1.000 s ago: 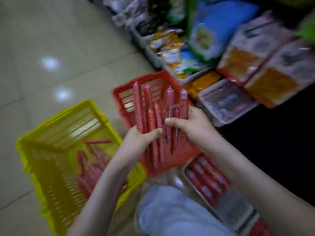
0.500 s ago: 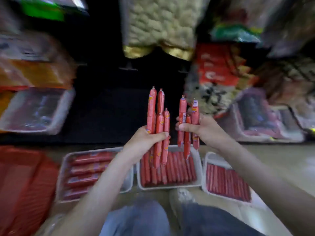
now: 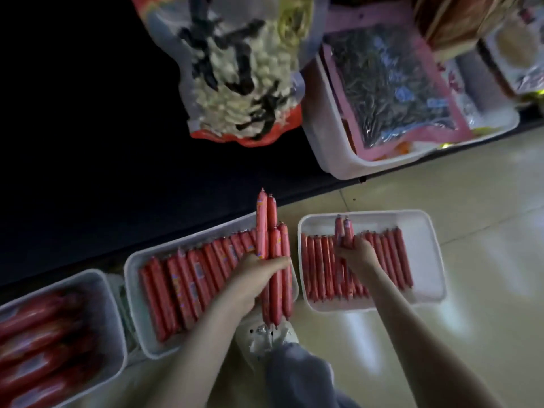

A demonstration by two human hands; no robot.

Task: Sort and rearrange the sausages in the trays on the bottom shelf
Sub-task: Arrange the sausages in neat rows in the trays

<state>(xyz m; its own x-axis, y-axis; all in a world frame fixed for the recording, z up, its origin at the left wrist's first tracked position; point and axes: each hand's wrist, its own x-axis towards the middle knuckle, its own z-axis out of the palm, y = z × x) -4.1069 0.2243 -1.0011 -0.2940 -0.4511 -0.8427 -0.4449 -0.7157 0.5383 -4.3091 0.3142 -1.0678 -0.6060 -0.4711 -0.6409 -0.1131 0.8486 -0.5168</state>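
Left hand (image 3: 253,270) round four sausages (image 3: 261,225), right hand (image 3: 358,256) round two, over three trays (image 3: 424,231)

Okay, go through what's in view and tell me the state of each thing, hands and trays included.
Left hand: gripping a bundle of sausages, held upright
Right hand: holding a few sausages over the right tray
Middle tray: filled with a row of sausages
Right tray: partly filled, bare at its right end
Left tray: holds thicker sausages, blurred
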